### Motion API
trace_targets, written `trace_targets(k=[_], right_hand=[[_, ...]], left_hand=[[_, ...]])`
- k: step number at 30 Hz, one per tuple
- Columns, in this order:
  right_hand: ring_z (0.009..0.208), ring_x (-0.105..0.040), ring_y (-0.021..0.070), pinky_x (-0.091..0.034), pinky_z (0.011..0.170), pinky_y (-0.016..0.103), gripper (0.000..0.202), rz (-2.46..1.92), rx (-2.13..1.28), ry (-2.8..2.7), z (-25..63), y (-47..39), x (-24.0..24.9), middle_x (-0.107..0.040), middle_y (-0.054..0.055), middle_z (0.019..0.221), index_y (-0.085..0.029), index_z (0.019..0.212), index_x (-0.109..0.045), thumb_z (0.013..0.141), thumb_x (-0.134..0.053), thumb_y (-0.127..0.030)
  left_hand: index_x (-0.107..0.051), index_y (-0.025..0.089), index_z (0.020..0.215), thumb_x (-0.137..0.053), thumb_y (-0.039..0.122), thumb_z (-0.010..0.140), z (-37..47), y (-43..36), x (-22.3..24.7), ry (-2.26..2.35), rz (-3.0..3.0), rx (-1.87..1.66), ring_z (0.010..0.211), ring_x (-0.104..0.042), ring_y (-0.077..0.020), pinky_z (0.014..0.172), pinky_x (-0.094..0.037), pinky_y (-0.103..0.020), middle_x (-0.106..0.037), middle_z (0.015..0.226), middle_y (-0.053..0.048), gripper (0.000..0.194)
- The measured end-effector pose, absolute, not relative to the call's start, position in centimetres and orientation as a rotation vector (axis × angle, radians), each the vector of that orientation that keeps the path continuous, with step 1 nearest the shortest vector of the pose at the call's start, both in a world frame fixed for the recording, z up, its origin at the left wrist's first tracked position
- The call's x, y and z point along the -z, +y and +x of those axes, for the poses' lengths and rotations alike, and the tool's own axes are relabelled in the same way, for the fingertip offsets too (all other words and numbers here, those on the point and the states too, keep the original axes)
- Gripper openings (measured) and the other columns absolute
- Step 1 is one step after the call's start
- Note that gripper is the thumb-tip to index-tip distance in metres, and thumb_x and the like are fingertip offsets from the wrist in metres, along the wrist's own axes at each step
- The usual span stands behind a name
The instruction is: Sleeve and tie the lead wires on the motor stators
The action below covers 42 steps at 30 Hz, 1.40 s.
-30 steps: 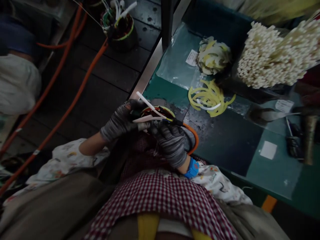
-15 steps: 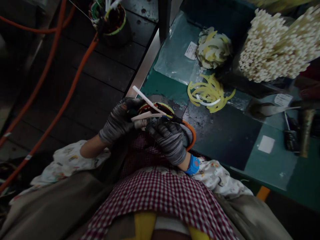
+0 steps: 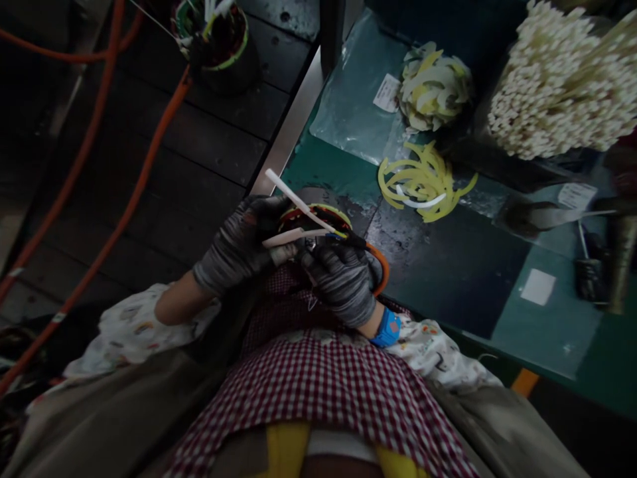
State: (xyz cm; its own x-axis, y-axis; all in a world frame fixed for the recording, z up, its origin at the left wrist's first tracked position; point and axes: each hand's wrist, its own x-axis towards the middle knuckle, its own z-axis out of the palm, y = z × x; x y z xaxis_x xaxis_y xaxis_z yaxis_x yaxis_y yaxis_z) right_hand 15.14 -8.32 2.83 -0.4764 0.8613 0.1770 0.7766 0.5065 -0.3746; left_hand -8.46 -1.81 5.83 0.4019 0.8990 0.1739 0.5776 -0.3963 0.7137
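A motor stator (image 3: 318, 196) with copper windings and a yellow-green rim sits at the table's front left edge. White sleeving (image 3: 293, 194) and a second, pinkish-white sleeve (image 3: 284, 237) stick out over it from thin blue and yellow-green wires. An orange cable (image 3: 382, 272) curves round on the right. My left hand (image 3: 236, 245), in a grey striped glove, is closed round the stator's left side, thumb near the pinkish sleeve's end. In a matching glove, my right hand (image 3: 343, 282) has its fingers bent together at the stator's front, under the wires; its fingertips are partly hidden.
Yellow curved strips (image 3: 425, 182) lie behind the stator, near a bundle of pale strips (image 3: 435, 86). A mass of white-tipped thin tubes (image 3: 562, 93) stands back right. Tools (image 3: 592, 265) lie at right. Another stator (image 3: 226, 50) and orange cables (image 3: 149, 159) are at left.
The view has shifted slightly, so the table's things sit a little further right. Both hands stay at the stator, with only small finger movement.
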Motion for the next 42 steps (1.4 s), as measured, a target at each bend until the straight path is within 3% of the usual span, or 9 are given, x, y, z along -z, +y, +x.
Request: trace_targets(k=[4,12,19,26,30,33,36,39,42], right_hand=[[0.124,-0.075,0.0285,-0.062,0.108,0.047,0.039,-1.443,-0.378,-2.426,14.3,-8.1,-2.7,-0.087,0.007,0.131,-0.038,0.14,-0.085,0.114,-0.065,-0.018],[0.118,-0.077,0.0281,-0.063,0.105,0.046,0.035,-1.424,-0.465,-2.386,14.0,-8.7,-2.8,-0.087,0.009,0.13,-0.032,0.138,-0.084,0.115,-0.063,-0.019],[0.116,-0.079,0.0286,-0.067,0.1,0.044,0.031,-1.413,-0.381,-2.269,14.3,-8.6,-2.3,-0.087,0.011,0.131,-0.026,0.136,-0.085,0.112,-0.068,-0.017],[0.102,-0.08,0.0171,-0.07,0.1,0.029,0.017,-1.041,-0.032,-1.99,17.2,-8.1,-3.4,-0.087,-0.002,0.107,-0.03,0.11,-0.084,0.109,-0.075,-0.015],[0.14,-0.072,0.0269,-0.063,0.124,0.047,0.034,-1.302,0.035,-1.898,18.3,-7.2,-3.9,-0.082,0.002,0.14,-0.037,0.142,-0.075,0.109,-0.074,-0.025],[0.161,-0.058,0.032,-0.054,0.134,0.059,0.062,-1.424,-0.178,-1.884,18.7,-6.1,-3.0,-0.068,0.008,0.165,-0.037,0.174,-0.048,0.114,-0.065,-0.036],[0.162,-0.057,0.0336,-0.052,0.136,0.061,0.079,-1.398,-0.252,-1.898,19.4,-5.1,-1.7,-0.065,0.011,0.169,-0.035,0.183,-0.032,0.113,-0.067,-0.048],[0.156,-0.063,0.0337,-0.057,0.131,0.061,0.084,-1.294,-0.348,-1.887,20.6,-4.4,-0.6,-0.067,0.008,0.164,-0.041,0.183,-0.032,0.11,-0.07,-0.058],[0.155,-0.065,0.0343,-0.059,0.128,0.059,0.086,-1.279,-0.549,-1.898,21.7,-4.2,-0.3,-0.069,0.008,0.162,-0.042,0.181,-0.036,0.107,-0.075,-0.062]], left_hand=[[-0.053,0.02,0.157,-0.076,0.051,0.105,-7.2,-1.8,-6.3,1.355,2.19,-0.695,0.128,-0.077,-0.0318,0.105,-0.072,-0.053,-0.072,0.145,-0.017,0.065],[-0.041,0.023,0.167,-0.071,0.043,0.106,-8.5,-2.5,-5.6,1.241,2.302,-0.726,0.14,-0.071,-0.0363,0.113,-0.069,-0.057,-0.064,0.152,-0.018,0.071],[-0.021,0.032,0.176,-0.065,0.063,0.11,-7.7,-4.0,-2.9,1.265,2.222,-0.762,0.161,-0.053,-0.0425,0.128,-0.058,-0.069,-0.051,0.167,-0.021,0.086],[-0.019,0.038,0.18,-0.042,0.083,0.112,-6.3,-4.5,-0.1,1.38,2.315,-1.016,0.156,-0.06,-0.0349,0.127,-0.059,-0.059,-0.055,0.166,-0.017,0.085],[-0.026,0.034,0.181,-0.049,0.074,0.114,-5.0,-4.6,-0.2,1.356,2.315,-1.117,0.154,-0.06,-0.0356,0.13,-0.055,-0.059,-0.059,0.162,-0.017,0.082],[-0.033,0.029,0.181,-0.056,0.07,0.113,-3.6,-4.6,-0.3,1.353,2.311,-1.274,0.156,-0.057,-0.0343,0.131,-0.054,-0.054,-0.06,0.16,-0.017,0.083],[-0.032,0.023,0.18,-0.052,0.064,0.116,-2.7,-4.8,-0.2,1.428,2.378,-1.215,0.155,-0.056,-0.0338,0.13,-0.055,-0.055,-0.061,0.158,-0.02,0.079],[-0.031,0.015,0.177,-0.039,0.071,0.117,-2.6,-5.2,-0.1,1.449,2.457,-1.054,0.154,-0.059,-0.0394,0.128,-0.056,-0.064,-0.062,0.159,-0.025,0.083],[-0.035,0.019,0.177,-0.036,0.073,0.116,-2.8,-5.4,0.0,1.416,2.442,-1.011,0.158,-0.058,-0.0401,0.131,-0.054,-0.064,-0.063,0.161,-0.024,0.082]])
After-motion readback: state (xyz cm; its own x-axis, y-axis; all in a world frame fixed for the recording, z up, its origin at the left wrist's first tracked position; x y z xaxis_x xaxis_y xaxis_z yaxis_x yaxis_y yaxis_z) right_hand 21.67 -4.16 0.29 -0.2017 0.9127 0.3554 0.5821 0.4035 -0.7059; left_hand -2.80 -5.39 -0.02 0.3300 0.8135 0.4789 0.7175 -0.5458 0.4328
